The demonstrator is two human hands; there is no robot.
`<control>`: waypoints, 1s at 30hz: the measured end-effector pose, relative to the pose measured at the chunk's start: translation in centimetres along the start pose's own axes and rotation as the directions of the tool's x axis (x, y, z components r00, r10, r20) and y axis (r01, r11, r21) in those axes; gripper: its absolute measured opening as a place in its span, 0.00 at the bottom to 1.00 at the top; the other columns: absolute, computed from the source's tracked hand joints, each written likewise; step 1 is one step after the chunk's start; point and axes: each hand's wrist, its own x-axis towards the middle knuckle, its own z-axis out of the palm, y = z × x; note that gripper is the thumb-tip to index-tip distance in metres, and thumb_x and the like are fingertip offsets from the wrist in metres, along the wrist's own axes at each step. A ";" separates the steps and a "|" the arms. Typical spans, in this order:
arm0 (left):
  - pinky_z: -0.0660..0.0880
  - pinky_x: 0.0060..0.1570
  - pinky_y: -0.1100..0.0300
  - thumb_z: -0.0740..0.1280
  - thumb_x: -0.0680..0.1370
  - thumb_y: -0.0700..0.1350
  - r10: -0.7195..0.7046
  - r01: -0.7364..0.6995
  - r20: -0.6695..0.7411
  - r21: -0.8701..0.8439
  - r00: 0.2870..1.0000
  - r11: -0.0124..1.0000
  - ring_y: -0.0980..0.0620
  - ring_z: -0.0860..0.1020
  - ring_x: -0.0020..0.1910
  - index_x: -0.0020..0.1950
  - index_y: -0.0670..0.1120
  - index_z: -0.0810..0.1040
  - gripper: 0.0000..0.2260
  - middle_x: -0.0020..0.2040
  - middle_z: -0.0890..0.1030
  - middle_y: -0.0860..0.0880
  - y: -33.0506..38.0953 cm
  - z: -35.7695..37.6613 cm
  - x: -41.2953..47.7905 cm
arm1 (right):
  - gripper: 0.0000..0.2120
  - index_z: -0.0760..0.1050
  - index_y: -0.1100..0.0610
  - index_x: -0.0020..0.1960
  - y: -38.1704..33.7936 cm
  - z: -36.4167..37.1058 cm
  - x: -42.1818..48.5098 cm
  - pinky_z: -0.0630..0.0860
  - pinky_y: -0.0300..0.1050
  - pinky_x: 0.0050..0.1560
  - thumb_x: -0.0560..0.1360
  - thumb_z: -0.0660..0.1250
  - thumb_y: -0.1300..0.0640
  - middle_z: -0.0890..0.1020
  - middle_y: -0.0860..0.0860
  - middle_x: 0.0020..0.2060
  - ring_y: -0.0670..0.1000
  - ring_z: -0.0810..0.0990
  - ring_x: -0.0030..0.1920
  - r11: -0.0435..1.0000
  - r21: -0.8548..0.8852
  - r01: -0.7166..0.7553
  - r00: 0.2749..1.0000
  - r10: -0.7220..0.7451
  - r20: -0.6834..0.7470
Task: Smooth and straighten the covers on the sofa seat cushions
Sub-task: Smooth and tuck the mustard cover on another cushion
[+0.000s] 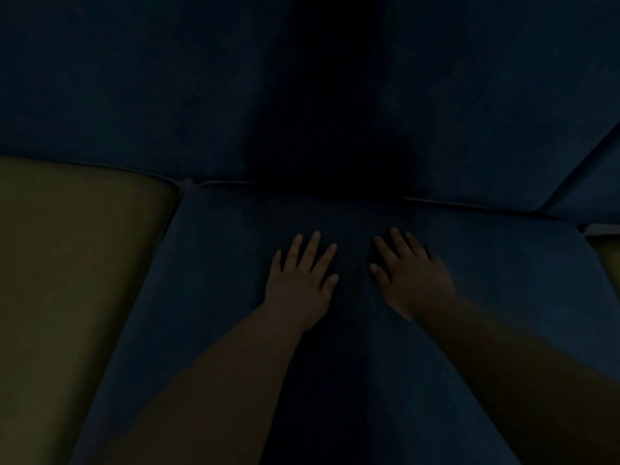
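Forearms come in from the near edge, both bare, converging on the middle of a dark blue seat cushion [214, 263]; the light is very dim. Left hand [300, 286] lies palm-down on the cover with fingers spread and pointing far; right hand [414, 280] lies just beside it, also flat, fingers fanned and angled slightly leftward — a narrow strip of blue fabric shows between the two. Left of this cushion sits an olive-green seat cushion [73, 280], their edges meeting along a seam; a sliver of similar olive [609, 260] shows at the right edge. Farther back, piping marks the cushion's far edge, and beyond it rises the blue backrest [151, 95] — its centre lost in shadow.
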 end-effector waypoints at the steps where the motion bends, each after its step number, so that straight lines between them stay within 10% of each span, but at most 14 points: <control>1: 0.39 0.74 0.43 0.40 0.82 0.60 -0.016 0.016 0.070 0.005 0.997 1.000 0.48 0.32 0.75 0.75 0.58 0.30 0.26 0.75 0.27 0.53 -0.3 -0.3 -1.0 | 0.28 0.37 0.46 0.78 0.0 -0.6 -1.1 0.51 0.55 0.74 0.82 0.42 0.41 0.39 0.50 0.78 0.53 0.41 0.77 1.000 -0.021 0.014 0.998 -0.013 0.057; 8: 0.49 0.75 0.42 0.44 0.83 0.59 0.015 0.017 0.357 -0.086 0.934 0.996 0.43 0.42 0.78 0.79 0.54 0.46 0.25 0.79 0.37 0.50 -1.1 -0.7 -9.7 | 0.28 0.45 0.49 0.79 -1.0 -1.2 -7.7 0.60 0.56 0.72 0.82 0.45 0.42 0.50 0.52 0.78 0.56 0.51 0.77 0.980 -0.148 0.134 0.965 -0.095 0.244; 13: 0.51 0.74 0.45 0.48 0.83 0.55 0.041 -0.042 0.082 0.004 0.996 0.999 0.48 0.43 0.78 0.79 0.55 0.47 0.24 0.79 0.40 0.51 -3.1 1.9 -18.2 | 0.29 0.45 0.47 0.79 -3.0 -1.7 -13.6 0.57 0.51 0.73 0.79 0.37 0.42 0.49 0.49 0.78 0.52 0.49 0.77 0.947 -0.225 0.228 0.962 -0.184 0.201; 17: 0.79 0.53 0.51 0.56 0.75 0.56 -0.037 0.017 -0.121 -0.165 0.992 0.986 0.47 0.75 0.65 0.69 0.55 0.69 0.23 0.72 0.70 0.50 -5.8 4.9 -24.2 | 0.26 0.44 0.47 0.79 -5.5 -2.4 -16.8 0.54 0.49 0.73 0.83 0.45 0.44 0.46 0.48 0.79 0.51 0.47 0.78 0.943 -0.192 0.273 0.954 -0.240 0.179; 22: 0.80 0.48 0.54 0.57 0.71 0.56 -0.077 0.035 -0.220 -0.186 0.972 0.982 0.50 0.78 0.61 0.67 0.55 0.68 0.24 0.66 0.77 0.51 -8.5 7.1 -28.9 | 0.26 0.43 0.46 0.79 -9.1 -3.2 -19.0 0.53 0.48 0.74 0.83 0.45 0.45 0.47 0.48 0.79 0.51 0.46 0.78 0.912 -0.228 0.340 0.937 -0.307 0.170; 26: 0.80 0.48 0.54 0.57 0.70 0.56 -0.131 0.089 -0.230 -0.184 0.964 0.979 0.49 0.79 0.61 0.67 0.55 0.69 0.25 0.66 0.77 0.51 -10.6 7.1 -31.6 | 0.42 0.45 0.46 0.79 -13.1 -2.9 -20.3 0.54 0.48 0.73 0.68 0.22 0.34 0.48 0.48 0.79 0.51 0.47 0.78 0.891 -0.267 0.366 0.928 -0.330 0.173; 28: 0.79 0.51 0.50 0.57 0.70 0.56 -0.156 0.105 -0.283 -0.188 0.946 0.977 0.47 0.77 0.63 0.68 0.54 0.69 0.26 0.67 0.76 0.50 -12.3 6.4 -32.8 | 0.57 0.53 0.45 0.78 -15.6 -2.8 -20.2 0.60 0.52 0.71 0.58 0.11 0.33 0.55 0.49 0.78 0.53 0.54 0.77 0.888 -0.308 0.342 0.939 -0.314 0.139; 30: 0.77 0.54 0.48 0.57 0.72 0.57 -0.198 0.128 -0.333 -0.220 0.922 0.967 0.45 0.75 0.66 0.71 0.53 0.67 0.27 0.70 0.73 0.49 -14.7 5.6 -34.0 | 0.45 0.76 0.48 0.66 -18.5 -3.0 -20.4 0.76 0.55 0.55 0.75 0.24 0.37 0.76 0.52 0.66 0.57 0.75 0.66 0.885 -0.308 0.348 0.932 -0.362 0.013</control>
